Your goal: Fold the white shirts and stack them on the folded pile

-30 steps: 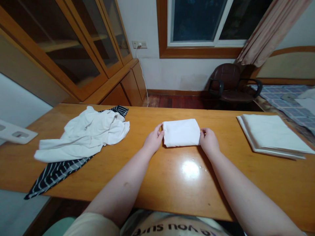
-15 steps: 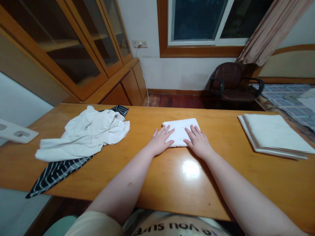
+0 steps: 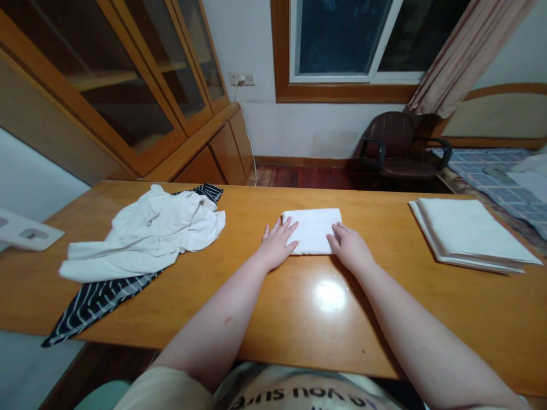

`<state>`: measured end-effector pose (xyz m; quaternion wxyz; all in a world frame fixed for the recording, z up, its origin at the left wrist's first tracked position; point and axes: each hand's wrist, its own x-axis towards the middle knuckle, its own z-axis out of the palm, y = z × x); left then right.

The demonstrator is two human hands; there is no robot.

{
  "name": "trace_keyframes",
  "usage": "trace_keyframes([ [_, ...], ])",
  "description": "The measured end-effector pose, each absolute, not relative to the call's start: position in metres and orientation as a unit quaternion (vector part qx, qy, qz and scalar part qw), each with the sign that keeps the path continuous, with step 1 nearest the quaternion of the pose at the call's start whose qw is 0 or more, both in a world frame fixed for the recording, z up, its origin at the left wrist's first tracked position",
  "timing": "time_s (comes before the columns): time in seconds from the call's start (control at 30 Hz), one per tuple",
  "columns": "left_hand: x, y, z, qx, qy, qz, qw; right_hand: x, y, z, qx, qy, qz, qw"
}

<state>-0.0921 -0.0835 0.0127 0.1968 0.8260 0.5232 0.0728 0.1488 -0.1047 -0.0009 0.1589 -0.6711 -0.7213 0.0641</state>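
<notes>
Tabletop: long, glossy orange wood with a lamp glare near the middle; it carries everything below.
Crumpled white garment: a loose heap on the left, well apart from both hands.
Striped cloth: dark with thin pale stripes, lying under the heap, one tip trailing towards the near left edge.
Stack of folded white cloths: squared up at the far right, untouched.
Folded white cloth: a small, compact rectangle lying flat at the middle of the tabletop, just beyond the glare, between the two hands.
Handling: judged light, soft and limp, with several layers that would slide over one another on this slick wood (the shine suggests little friction), so it likely sags or opens out if lifted by one corner.
Where to hold: probably best at the two short ends together, or with a flat palm underneath, so the layers stay aligned.
Left hand: grip released, palm down and fingers spread, the fingertips lying on the cloth's near left corner; it presses and clasps nothing.
Right hand: fingers bent over the near right corner and touching the fabric; whether this grip pinches the edge or only rests on it, I cannot tell.
</notes>
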Motion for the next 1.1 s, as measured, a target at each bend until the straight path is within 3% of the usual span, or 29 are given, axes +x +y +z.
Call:
trace_keyframes([
  [0.23, -0.095, -0.083, 0.016, 0.773, 0.608, 0.154, 0.096, 0.148, -0.117, 0.016, -0.615, -0.77, 0.03, 0.168],
  [0.4, -0.082, -0.097, 0.015, 0.844, 0.51, 0.134, 0.099, 0.144, -0.115, 0.011, -0.569, -0.784, 0.029, 0.247],
  [0.57, -0.081, -0.097, 0.013, 0.87, 0.47, 0.08, 0.124, 0.148, -0.107, 0.004, -0.549, -0.808, 0.078, 0.202],
  [0.83, -0.086, -0.092, 0.018, 0.816, 0.542, 0.148, 0.136, 0.147, -0.121, 0.018, -0.502, -0.833, 0.165, 0.167],
  [1.1, -0.078, -0.099, 0.007, 0.852, 0.502, 0.063, 0.132, 0.14, -0.126, 0.022, -0.44, -0.836, 0.137, 0.296],
])
